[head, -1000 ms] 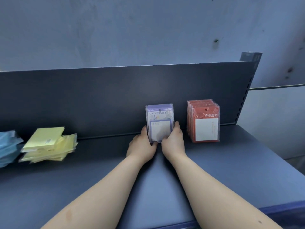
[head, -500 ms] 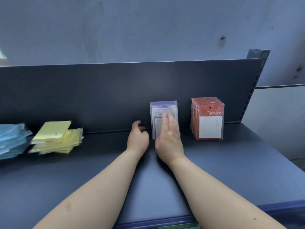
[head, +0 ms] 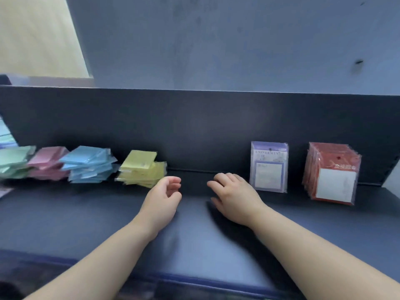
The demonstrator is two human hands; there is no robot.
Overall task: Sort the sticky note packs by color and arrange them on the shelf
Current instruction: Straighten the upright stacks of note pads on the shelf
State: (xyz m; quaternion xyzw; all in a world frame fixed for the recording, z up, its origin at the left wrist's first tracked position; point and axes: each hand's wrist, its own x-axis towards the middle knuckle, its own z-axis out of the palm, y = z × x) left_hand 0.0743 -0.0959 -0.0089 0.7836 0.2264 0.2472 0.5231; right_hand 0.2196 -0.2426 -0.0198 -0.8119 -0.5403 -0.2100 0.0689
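Observation:
Purple sticky note packs (head: 269, 166) stand upright against the back panel of the dark shelf (head: 194, 230). To their right a row of red packs (head: 332, 173) stands upright too. On the left lie loose piles: yellow (head: 141, 168), blue (head: 88, 164), pink (head: 48, 162) and green (head: 14, 161). My left hand (head: 163, 199) hovers empty, fingers loosely curled, just right of the yellow pile. My right hand (head: 234, 197) is empty with relaxed fingers, just left of the purple packs and apart from them.
The shelf's back panel (head: 194, 126) runs the full width behind the packs, below a grey wall (head: 216, 40). The shelf's front edge (head: 194, 280) crosses near the bottom. More pale packs (head: 5, 135) show at the far left edge.
Both hands have let go of the purple packs and drawn back leftward. The view has swung left, revealing the blue, pink and green piles.

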